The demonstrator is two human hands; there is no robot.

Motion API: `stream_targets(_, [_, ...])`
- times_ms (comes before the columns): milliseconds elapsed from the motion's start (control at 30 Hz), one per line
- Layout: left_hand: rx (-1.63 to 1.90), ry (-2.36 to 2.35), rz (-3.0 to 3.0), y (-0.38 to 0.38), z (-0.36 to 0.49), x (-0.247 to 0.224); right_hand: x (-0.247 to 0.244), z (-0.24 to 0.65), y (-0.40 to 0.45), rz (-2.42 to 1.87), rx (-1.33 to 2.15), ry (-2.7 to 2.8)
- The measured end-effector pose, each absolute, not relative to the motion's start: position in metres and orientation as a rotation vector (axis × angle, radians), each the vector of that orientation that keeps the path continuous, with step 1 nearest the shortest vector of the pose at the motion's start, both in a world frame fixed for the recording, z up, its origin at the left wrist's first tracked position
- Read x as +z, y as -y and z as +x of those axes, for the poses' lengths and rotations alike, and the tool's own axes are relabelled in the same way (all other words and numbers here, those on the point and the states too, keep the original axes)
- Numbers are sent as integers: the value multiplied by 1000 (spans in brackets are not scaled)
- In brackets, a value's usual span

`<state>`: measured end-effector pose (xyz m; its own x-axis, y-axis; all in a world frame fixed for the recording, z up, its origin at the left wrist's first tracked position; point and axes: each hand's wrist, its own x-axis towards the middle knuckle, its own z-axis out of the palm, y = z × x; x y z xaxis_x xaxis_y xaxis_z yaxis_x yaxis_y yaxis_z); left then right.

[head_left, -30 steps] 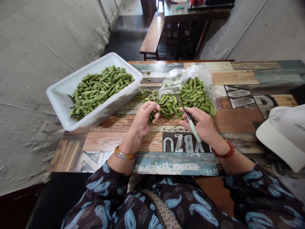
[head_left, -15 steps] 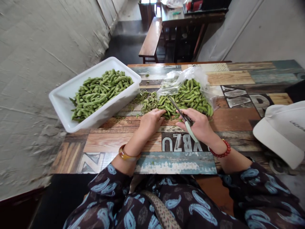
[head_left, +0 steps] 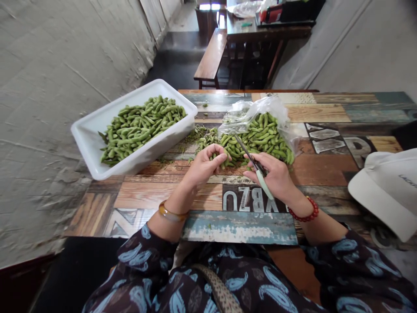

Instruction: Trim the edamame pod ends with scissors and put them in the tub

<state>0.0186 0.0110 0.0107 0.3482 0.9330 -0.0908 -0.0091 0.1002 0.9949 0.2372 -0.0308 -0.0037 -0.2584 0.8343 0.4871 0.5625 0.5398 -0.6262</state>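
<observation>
Curling fingers round slim green bean pods [head_left: 225, 162], left hand [head_left: 209, 161] has just turned up from palm-down, likely a fresh grab; right hand [head_left: 271, 171] grips mint-handled metal scissors [head_left: 264, 184]. Pod pile [head_left: 265, 135] toward plank-patterned surface's [head_left: 319, 163] far edge; white rectangular plastic tub [head_left: 159, 150], left edge. White fabric cap [head_left: 387, 182], right edge: "LAC…", rest unclear.

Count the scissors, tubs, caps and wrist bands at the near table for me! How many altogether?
Scissors: 1 pair
White plastic tub: 1
White baseball cap: 1
Wrist bands: 2, an amber-coloured bangle and a red beaded bracelet
Total: 5
</observation>
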Motion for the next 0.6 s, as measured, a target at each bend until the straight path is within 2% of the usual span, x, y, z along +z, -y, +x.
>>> stream_targets(167, [836, -857, 1077, -4, 24, 18, -6, 237, 31, -1129, 450, 1973])
stream_targets(600, [875, -1014, 1212, -4, 22, 11, -4, 240, 33, -1122, 480, 2143])
